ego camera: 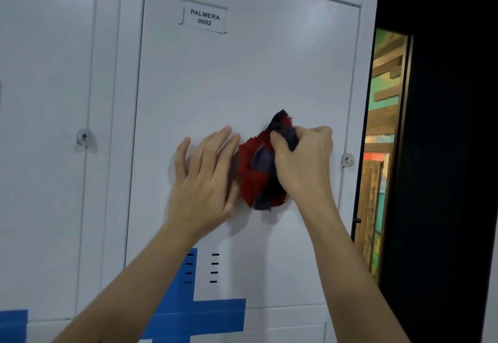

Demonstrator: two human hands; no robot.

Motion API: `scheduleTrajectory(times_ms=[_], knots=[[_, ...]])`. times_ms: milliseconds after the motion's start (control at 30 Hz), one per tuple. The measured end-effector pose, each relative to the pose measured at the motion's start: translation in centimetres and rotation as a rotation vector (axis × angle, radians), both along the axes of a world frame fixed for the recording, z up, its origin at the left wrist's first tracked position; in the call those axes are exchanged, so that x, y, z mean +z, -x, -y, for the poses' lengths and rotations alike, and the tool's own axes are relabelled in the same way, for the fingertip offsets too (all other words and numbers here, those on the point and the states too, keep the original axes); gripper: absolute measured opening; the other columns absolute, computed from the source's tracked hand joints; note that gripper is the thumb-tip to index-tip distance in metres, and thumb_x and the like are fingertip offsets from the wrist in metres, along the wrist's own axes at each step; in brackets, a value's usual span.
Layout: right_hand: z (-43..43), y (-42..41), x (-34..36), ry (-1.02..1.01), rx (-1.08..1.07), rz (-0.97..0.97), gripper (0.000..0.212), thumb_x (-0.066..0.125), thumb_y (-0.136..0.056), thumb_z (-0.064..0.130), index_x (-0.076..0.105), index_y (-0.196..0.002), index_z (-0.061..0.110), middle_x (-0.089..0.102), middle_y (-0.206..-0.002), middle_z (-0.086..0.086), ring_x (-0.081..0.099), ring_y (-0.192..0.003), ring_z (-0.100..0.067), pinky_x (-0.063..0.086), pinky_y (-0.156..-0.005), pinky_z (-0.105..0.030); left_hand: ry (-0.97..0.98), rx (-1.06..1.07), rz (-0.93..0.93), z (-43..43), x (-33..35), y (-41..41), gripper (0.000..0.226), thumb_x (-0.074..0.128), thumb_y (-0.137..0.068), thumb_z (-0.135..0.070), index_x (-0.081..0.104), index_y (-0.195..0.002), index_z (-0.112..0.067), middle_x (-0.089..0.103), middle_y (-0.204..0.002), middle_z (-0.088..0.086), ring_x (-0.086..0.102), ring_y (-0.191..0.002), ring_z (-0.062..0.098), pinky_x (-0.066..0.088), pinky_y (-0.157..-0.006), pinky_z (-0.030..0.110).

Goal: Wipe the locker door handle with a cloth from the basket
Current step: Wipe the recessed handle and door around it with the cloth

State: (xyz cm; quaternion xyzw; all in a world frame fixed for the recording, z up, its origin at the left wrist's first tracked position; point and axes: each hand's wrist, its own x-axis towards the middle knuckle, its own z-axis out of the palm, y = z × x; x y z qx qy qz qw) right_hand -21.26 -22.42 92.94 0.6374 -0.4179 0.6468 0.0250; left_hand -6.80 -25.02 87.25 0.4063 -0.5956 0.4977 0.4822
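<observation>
Head view: the right hand (301, 159), fingers pinching a bunched red-and-grey cloth (258, 172), presses it against the white locker door (242, 78) over the hidden handle, left hand (204, 178) spread flat beside it, wiping seemingly underway, not finished.

Two bare forearms come up from about six o'clock, no sleeves showing anywhere along them. The left hand (204, 181) and the right hand (303, 162) wear no gloves, rings, watch or wristband. The fingers are slim, with short, plain nails where they can be seen.
</observation>
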Motion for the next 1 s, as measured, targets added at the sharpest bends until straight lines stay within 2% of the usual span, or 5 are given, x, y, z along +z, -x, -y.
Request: scheduleTrajectory(times_ms=[167, 400, 500, 633, 1000], knots=[[0.0, -0.3, -0.9, -0.072, -0.02, 0.053, 0.016, 0.05, -0.095, 0.028, 0.056, -0.083, 0.018, 0.033, -0.089, 0.007, 0.032, -0.094, -0.013, 0.013, -0.078, -0.021, 0.018, 0.012, 0.001, 0.1, -0.1, 0.1, 0.05, 0.037, -0.09, -0.029, 0.041, -0.133, -0.005, 0.046, -0.138, 0.014, 0.038, -0.127, 0.022, 0.009, -0.113, 0.042], [1.1, -3.2, -0.3, 0.054, 0.008, 0.421, 0.015, 0.052, -0.094, 0.025, 0.057, -0.083, 0.015, 0.038, -0.089, 0.008, 0.048, -0.096, -0.018, 0.017, -0.082, -0.019, 0.005, -0.011, -0.012, 0.1, 0.0, 0.2, 0.054, 0.035, -0.086, -0.027, 0.035, -0.136, -0.005, 0.039, -0.14, 0.01, 0.038, -0.126, 0.022, 0.007, -0.115, 0.04], [1.1, -3.1, -0.6, 0.184, 0.025, 0.457, 0.011, 0.06, -0.089, 0.02, 0.066, -0.094, 0.012, 0.04, -0.085, 0.012, 0.051, -0.089, -0.008, 0.037, -0.093, -0.026, 0.019, -0.02, -0.007, 0.1, -0.1, 0.1, 0.053, 0.036, -0.087, -0.027, 0.038, -0.135, -0.005, 0.04, -0.138, 0.011, 0.039, -0.126, 0.022, 0.007, -0.115, 0.04], [1.1, -1.5, -0.1, 0.295, 0.071, 0.496, 0.014, 0.068, -0.083, 0.012, 0.064, -0.095, 0.017, 0.055, -0.089, 0.008, 0.052, -0.077, 0.01, 0.04, -0.071, -0.001, 0.025, -0.015, -0.002, 0.1, 0.0, 0.0, 0.054, 0.039, -0.084, -0.024, 0.045, -0.133, -0.004, 0.039, -0.138, 0.01, 0.037, -0.126, 0.022, 0.01, -0.114, 0.041], [0.8, -0.9, -0.1, 0.295, -0.158, 0.102, 0.015, 0.059, -0.089, 0.009, 0.067, -0.101, 0.003, 0.049, -0.089, 0.003, 0.045, -0.08, -0.009, 0.034, -0.068, -0.002, 0.045, -0.041, 0.0, 0.2, 0.0, 0.0, 0.051, 0.038, -0.085, -0.025, 0.041, -0.133, -0.006, 0.039, -0.137, 0.01, 0.037, -0.126, 0.022, 0.011, -0.113, 0.042]])
